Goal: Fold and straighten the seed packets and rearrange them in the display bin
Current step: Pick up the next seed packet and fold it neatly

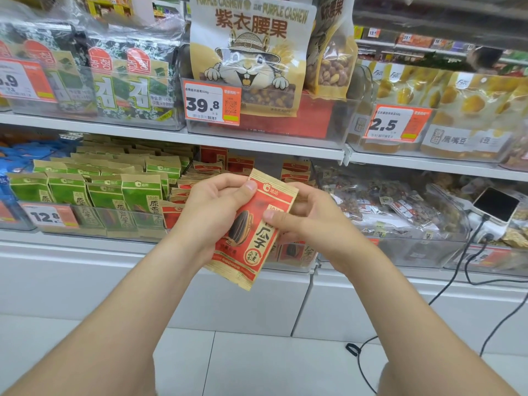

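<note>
Red seed packet point(254, 227), tilted, hides the display bin point(294, 252); left hand point(213, 208) and right hand point(308, 221) pinch its sides.

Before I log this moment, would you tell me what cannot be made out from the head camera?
- Back of the red seed packet: faces away, so any fold there is hidden.
- Its side edges: covered by the left hand and right hand.
- Red packets in the bin: mostly hidden behind both hands.
- Price tag at right: blurred.
</note>
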A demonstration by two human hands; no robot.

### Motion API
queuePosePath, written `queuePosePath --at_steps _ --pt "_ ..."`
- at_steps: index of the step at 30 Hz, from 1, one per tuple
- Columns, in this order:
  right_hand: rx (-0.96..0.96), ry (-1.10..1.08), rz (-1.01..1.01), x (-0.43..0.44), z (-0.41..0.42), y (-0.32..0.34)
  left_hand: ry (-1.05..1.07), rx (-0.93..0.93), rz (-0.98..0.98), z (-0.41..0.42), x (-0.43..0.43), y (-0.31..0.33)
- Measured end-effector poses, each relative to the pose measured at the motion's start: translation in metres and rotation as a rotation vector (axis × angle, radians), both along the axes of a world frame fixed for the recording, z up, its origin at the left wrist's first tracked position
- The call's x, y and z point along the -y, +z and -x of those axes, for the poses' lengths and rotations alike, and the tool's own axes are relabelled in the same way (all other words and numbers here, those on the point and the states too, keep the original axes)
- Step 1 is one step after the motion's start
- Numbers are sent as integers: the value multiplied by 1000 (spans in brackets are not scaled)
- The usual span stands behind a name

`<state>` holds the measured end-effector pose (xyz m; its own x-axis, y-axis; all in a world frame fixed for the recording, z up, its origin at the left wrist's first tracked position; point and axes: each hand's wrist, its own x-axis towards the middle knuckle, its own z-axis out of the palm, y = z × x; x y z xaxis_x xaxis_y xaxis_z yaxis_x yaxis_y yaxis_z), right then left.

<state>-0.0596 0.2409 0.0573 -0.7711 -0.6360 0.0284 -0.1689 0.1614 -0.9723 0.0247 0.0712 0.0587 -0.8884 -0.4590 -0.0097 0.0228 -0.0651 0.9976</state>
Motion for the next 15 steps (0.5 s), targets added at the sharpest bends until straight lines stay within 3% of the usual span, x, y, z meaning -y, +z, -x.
queuePosePath --at_steps 4,8,10,12,15 --pt "-100 -113 73 5 2 -2 108 -94 191 9 5 -6" --pt "-288 -482 355 4 17 1 288 -105 604 23 17 -14" --pt "-469 -635 389 1 23 2 288 -61 776 28 22 -16" --pt "-659 -667 337 0 31 0 265 -23 913 34 28 -19" --pt "-884 -538 235 8 45 -8 216 65 1059 45 36 -21"
